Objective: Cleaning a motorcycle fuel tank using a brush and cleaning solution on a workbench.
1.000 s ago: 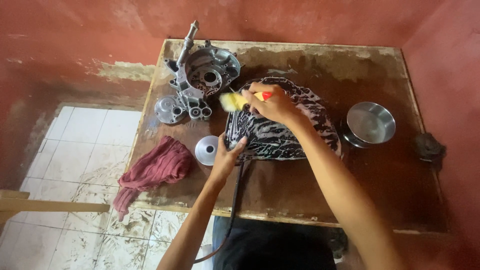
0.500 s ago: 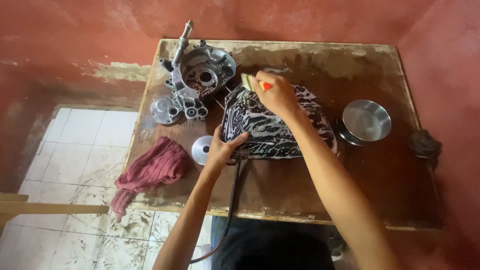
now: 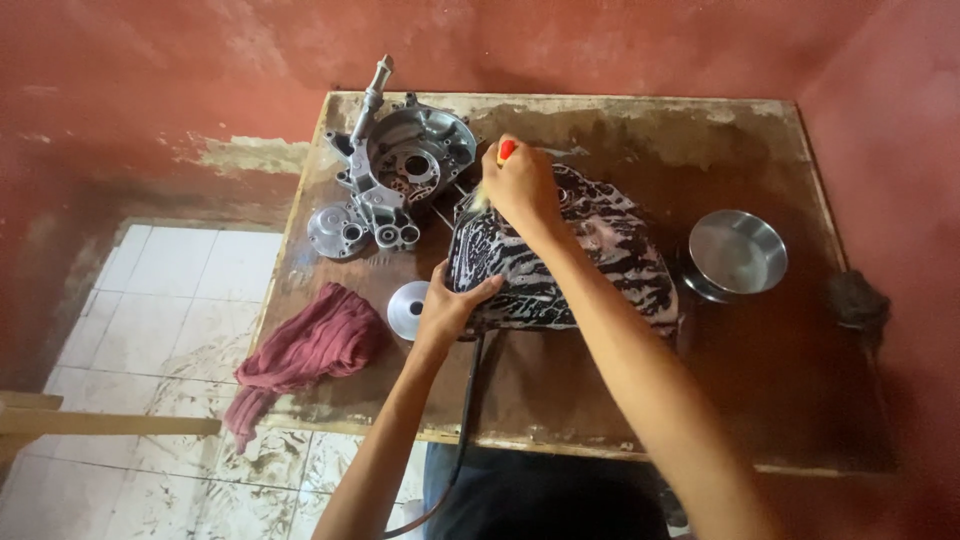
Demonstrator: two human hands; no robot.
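The soapy black tank [image 3: 580,255] lies near the middle of the wooden worktop [image 3: 780,400], covered in streaks of white foam. The left hand [image 3: 450,305] presses against the tank's near left edge, fingers curled over the rim – a steadying grip. The right hand [image 3: 520,185] is clenched around a brush [image 3: 500,160] with a red handle tip and pale bristles, which rest on the tank's far left corner. A dark hose [image 3: 468,400] runs from under the tank toward the person, over the worktop's near edge.

Around the tank:
- A grey metal engine casing [image 3: 405,165] sits at the far left corner of the worktop, just beside the brush.
- A small round metal cover [image 3: 408,308] lies just left of the left hand.
- A red rag [image 3: 310,350] is bunched at the left edge, partly hanging over it.
- A steel bowl [image 3: 738,252] stands to the right of the tank – close, though contact cannot be confirmed.
- A dark clump [image 3: 858,302] rests at the right edge
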